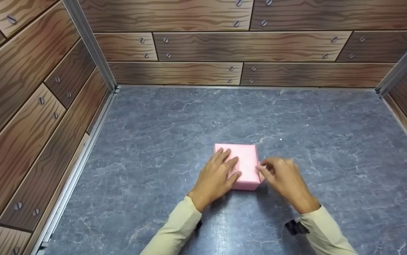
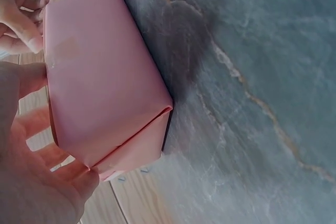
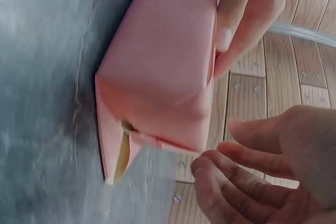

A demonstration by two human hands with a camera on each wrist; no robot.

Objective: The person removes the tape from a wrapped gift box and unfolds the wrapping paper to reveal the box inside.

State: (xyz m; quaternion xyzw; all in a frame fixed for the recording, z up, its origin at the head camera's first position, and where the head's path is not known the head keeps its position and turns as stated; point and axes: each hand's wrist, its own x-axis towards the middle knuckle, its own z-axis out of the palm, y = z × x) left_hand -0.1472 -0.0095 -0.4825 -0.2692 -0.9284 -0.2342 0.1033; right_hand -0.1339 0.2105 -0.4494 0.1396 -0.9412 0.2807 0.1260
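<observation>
A box wrapped in pink paper (image 1: 247,163) sits on the grey surface in the head view. My left hand (image 1: 217,173) rests on its top with spread fingers, near the left side. At the right end is my right hand (image 1: 285,177), thumb and fingers bent close to the box's edge. The right wrist view shows that end partly unfolded: a lower paper flap (image 3: 107,140) sticks out, its yellowish inside showing. There the right fingertips (image 3: 205,182) are right at the upper fold's corner, with the thumb apart from them. At the left end, the paper is folded flat into a slanted seam (image 2: 131,135).
A grey marble-patterned surface (image 1: 154,134) lies under the box. Wood-plank-patterned panels (image 1: 203,46) stand at the back and both sides, with metal strips (image 1: 93,46) at the corners. Dark straps (image 1: 296,227) show at the cuffs.
</observation>
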